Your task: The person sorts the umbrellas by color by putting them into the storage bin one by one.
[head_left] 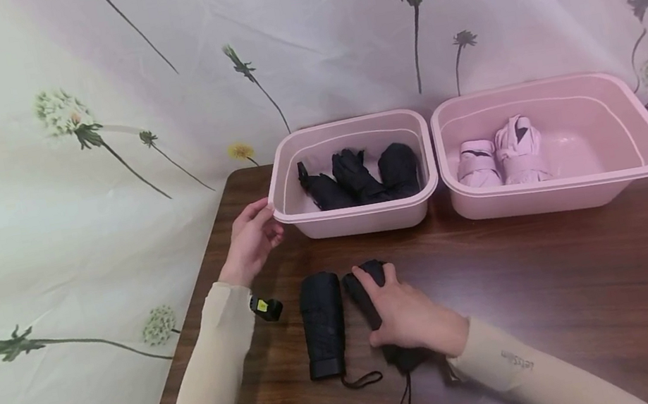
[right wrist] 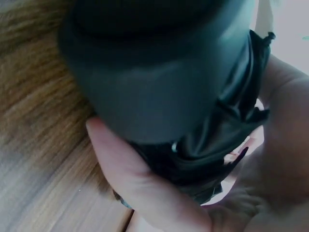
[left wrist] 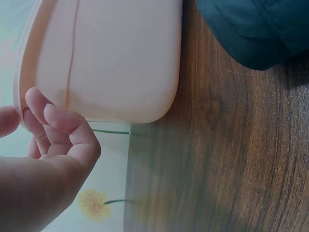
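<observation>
My right hand (head_left: 406,310) holds a black folded umbrella (head_left: 406,360) on the table, its wrist loop toward me. In the right wrist view the thumb lies along one side of the umbrella's dark end cap (right wrist: 149,96), and the palm hides part of the cloth. A second black folded umbrella (head_left: 323,320) lies just left of it, apart from both hands. With thumb and fingers, my left hand (head_left: 253,239) pinches the rim of the left pink bin (head_left: 360,222) at its near-left corner. Several black folded umbrellas (head_left: 398,168) lie inside that bin.
Close beside the left bin stands a larger pink bin (head_left: 555,197) with two pink folded umbrellas (head_left: 520,151) in its left part. Both bins stand at the back of the brown wooden table (head_left: 601,284), before a flower-printed cloth (head_left: 322,38). The table's left edge runs under my left forearm.
</observation>
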Action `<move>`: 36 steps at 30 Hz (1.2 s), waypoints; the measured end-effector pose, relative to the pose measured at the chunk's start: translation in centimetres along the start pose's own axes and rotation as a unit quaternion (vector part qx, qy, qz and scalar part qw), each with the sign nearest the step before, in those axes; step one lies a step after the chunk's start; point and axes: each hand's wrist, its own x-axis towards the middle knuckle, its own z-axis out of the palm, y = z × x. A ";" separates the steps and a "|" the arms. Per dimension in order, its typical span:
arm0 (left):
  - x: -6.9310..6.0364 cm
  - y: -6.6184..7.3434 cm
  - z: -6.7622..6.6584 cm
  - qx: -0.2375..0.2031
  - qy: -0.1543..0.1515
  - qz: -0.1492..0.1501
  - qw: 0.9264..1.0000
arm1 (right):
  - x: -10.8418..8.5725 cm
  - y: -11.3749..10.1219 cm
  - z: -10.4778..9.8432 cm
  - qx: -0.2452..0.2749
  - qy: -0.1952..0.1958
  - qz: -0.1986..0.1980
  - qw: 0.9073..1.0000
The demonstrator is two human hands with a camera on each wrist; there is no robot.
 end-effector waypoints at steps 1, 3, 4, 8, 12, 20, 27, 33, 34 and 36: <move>0.0 0.0 0.0 0.001 0.000 0.001 1.000 | 0.0 0.0 0.0 0.002 0.002 -0.001 1.000; 0.0 0.0 0.0 0.004 -0.002 0.001 1.000 | -0.1 0.1 -0.1 0.005 0.004 -0.002 1.000; 0.0 0.0 -0.1 0.006 -0.003 0.000 1.000 | -0.1 0.1 -0.1 0.007 0.005 -0.004 1.000; 0.0 -0.1 -0.1 0.010 -0.006 0.000 1.000 | -0.1 0.2 -0.1 0.014 0.009 -0.010 1.000; 0.0 -0.1 -0.2 0.012 -0.007 0.002 1.000 | -0.3 0.3 -0.2 0.019 0.014 -0.017 1.000; 0.0 -0.2 -0.3 0.010 -0.010 0.006 1.000 | -0.3 0.3 -0.5 0.044 0.025 -0.026 0.998; 0.0 0.0 -0.2 0.010 -0.012 0.008 1.000 | -0.7 -0.2 -1.6 0.059 0.040 -0.033 0.997; -0.1 0.0 -0.2 0.009 -0.012 0.006 1.000 | -1.4 -0.7 -2.9 0.063 0.065 -0.046 0.995; -0.1 0.1 -0.2 0.008 -0.012 0.005 1.000 | -1.5 -0.8 -3.0 0.064 0.070 -0.050 0.994; -0.1 0.1 -0.2 0.010 -0.009 0.004 1.000 | -1.7 -0.9 -3.4 0.064 0.080 -0.058 0.993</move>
